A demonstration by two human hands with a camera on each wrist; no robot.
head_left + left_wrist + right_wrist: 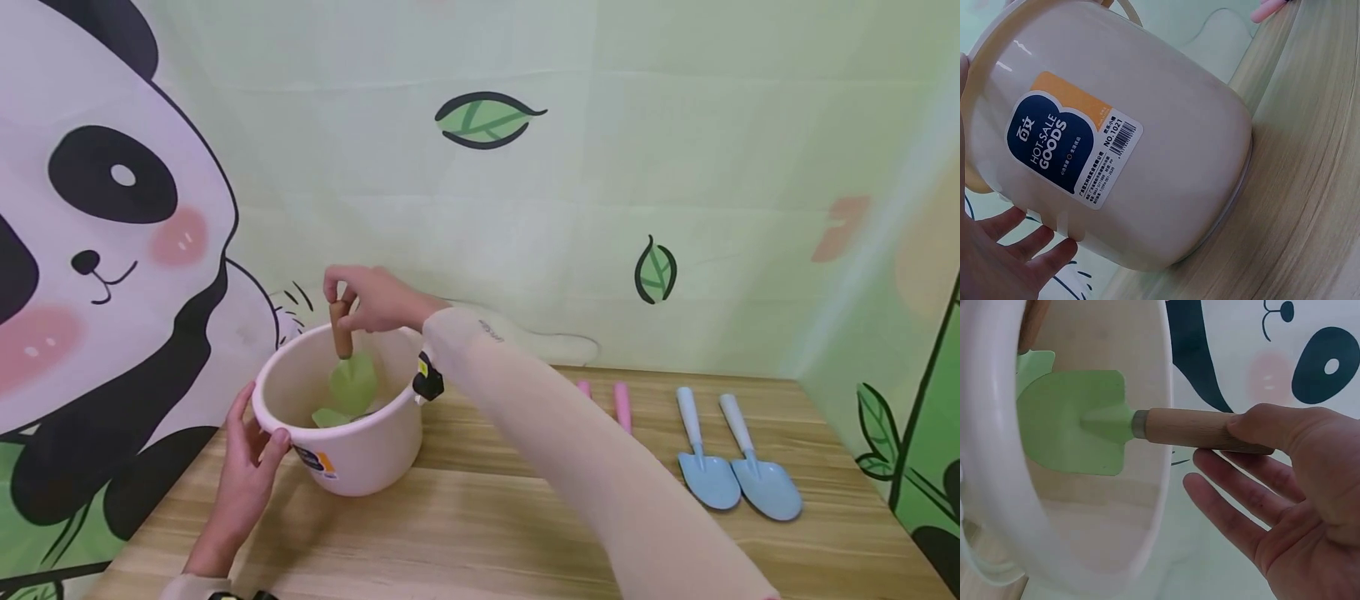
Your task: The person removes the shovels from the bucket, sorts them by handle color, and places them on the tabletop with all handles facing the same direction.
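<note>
My right hand point(378, 297) pinches the wooden handle of a green trowel point(354, 383) between thumb and fingers. Its blade hangs down inside the white bucket point(378, 458). Seen from the right wrist, the trowel's blade point(1075, 422) lies within the rim, while the other fingers of the hand point(1310, 481) spread loosely below the handle. Another green trowel point(1035, 362) with a wooden handle is in the bucket, partly hidden by the wall and the held blade. My left hand point(247, 458) holds the bucket's left side, thumb at the rim, fingers point(1054, 256) against the outer wall.
Two light blue trowels point(708, 479) lie side by side on the wooden table point(465, 533), towards the right. Pink handles point(622, 406) show behind the right forearm, their lower parts hidden. A backdrop printed with a panda point(97, 200) and leaves stands behind the table.
</note>
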